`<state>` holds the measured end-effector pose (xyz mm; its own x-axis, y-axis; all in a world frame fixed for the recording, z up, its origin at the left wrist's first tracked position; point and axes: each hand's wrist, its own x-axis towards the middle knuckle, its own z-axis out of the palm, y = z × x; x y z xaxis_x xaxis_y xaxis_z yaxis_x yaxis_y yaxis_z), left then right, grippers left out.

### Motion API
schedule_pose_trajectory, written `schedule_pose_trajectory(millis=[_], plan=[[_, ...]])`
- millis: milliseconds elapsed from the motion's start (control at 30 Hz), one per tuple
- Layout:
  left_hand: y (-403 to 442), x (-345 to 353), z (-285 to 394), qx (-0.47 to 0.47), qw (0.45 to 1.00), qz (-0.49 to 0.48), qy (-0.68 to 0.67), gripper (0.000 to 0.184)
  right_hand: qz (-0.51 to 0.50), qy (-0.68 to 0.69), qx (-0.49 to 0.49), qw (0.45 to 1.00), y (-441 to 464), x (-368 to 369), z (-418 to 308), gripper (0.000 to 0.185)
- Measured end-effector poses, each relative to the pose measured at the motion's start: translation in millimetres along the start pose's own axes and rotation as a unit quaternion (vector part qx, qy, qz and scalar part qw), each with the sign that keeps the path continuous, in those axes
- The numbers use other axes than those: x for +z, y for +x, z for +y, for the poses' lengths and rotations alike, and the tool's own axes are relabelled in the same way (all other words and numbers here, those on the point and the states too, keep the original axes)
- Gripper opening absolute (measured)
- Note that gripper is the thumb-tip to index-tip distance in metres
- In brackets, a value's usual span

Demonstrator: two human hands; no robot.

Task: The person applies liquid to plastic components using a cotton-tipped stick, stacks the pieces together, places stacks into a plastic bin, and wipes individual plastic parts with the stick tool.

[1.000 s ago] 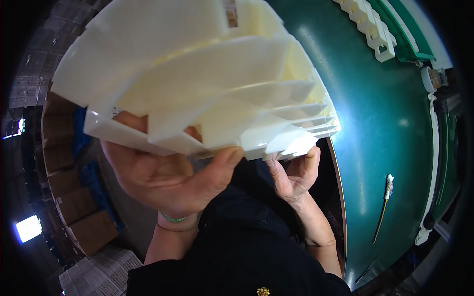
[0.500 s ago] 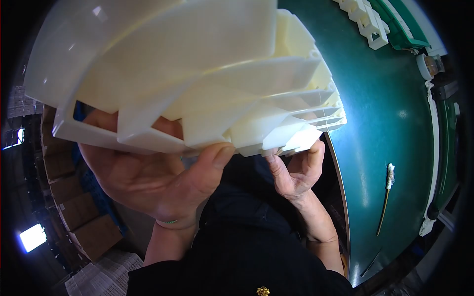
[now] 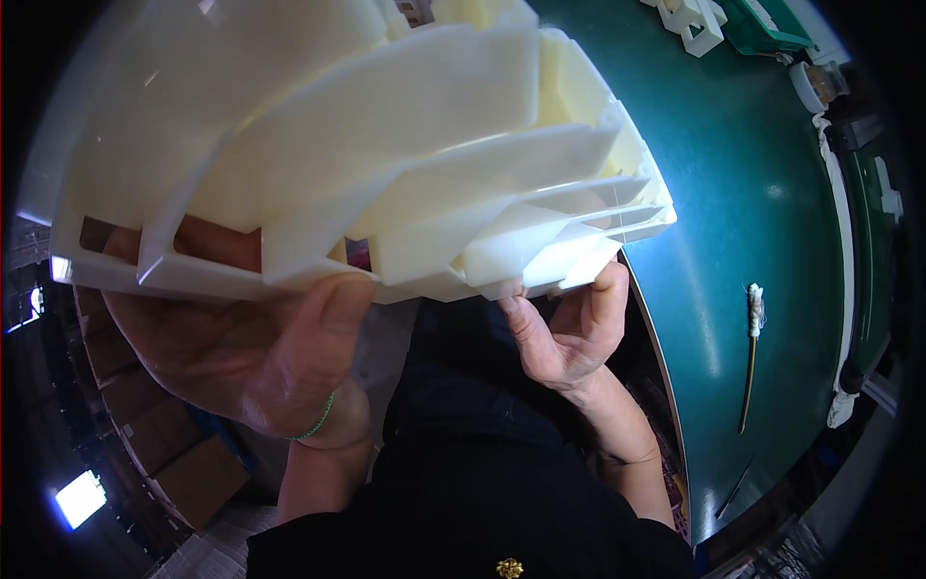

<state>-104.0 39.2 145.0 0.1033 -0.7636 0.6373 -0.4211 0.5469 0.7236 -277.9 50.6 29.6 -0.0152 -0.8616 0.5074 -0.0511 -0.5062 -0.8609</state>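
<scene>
A large cream-white plastic part with slanted ribs and several openings fills the upper left and middle of the view, close to the camera. My left hand grips its lower edge at the left, thumb on the near side and the fingers behind, partly seen through the openings. Further right, my right hand pinches the lower edge near the narrow ribbed end, where bright light falls on the plastic. The far side of the part is hidden.
On the green table at the right lie a stick with a white wrapped tip and a thin dark tool. Beyond are white parts, a green tray and a jar. Cardboard boxes stand lower left.
The white part has shifted left and tilted, showing more openings. My left hand has slid left and down along its edge. The table's items appear higher in view.
</scene>
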Motion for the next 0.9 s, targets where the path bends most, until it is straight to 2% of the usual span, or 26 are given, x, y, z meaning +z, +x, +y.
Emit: schedule_pose_trajectory(millis=[167,267,533,633,667,800,833,900], plan=[[-10.7,5.3,0.7,0.058,0.995,-0.08,0.02,0.071,0.043,0.032,-0.007,0.999,-0.1,-1.3,-3.3,0.045],[-10.4,4.5,0.4,0.071,0.992,-0.101,0.019,0.069,0.073,0.002,-0.049,0.996,4.2,0.4,-2.2,0.04],[-6.7,3.8,0.3,0.08,0.988,-0.129,0.003,0.062,0.094,0.008,-0.058,0.994,2.2,1.0,-4.7,0.04],[0.0,4.3,2.4,0.062,0.992,-0.11,-0.023,0.059,0.091,0.0,-0.039,0.995,-7.5,2.5,-2.3,0.04],[5.0,2.1,4.8,0.041,0.994,-0.091,-0.041,0.059,0.102,0.026,-0.026,0.994,-11.5,10.9,-4.2,0.043],[27.6,-5.4,-8.3,-0.107,0.986,-0.029,-0.121,0.055,-0.012,-0.016,0.024,1.0,-38.1,17.4,-17.9,0.049],[26.2,-9.7,-19.3,-0.157,0.978,-0.039,-0.131,0.054,-0.04,0.002,0.046,0.998,-44.5,17.7,-20.8,0.047],[10.6,-22.8,-53.0,-0.261,0.954,-0.106,-0.107,0.063,-0.166,0.015,0.12,0.979,-65.4,12.5,-27.2,0.045]])
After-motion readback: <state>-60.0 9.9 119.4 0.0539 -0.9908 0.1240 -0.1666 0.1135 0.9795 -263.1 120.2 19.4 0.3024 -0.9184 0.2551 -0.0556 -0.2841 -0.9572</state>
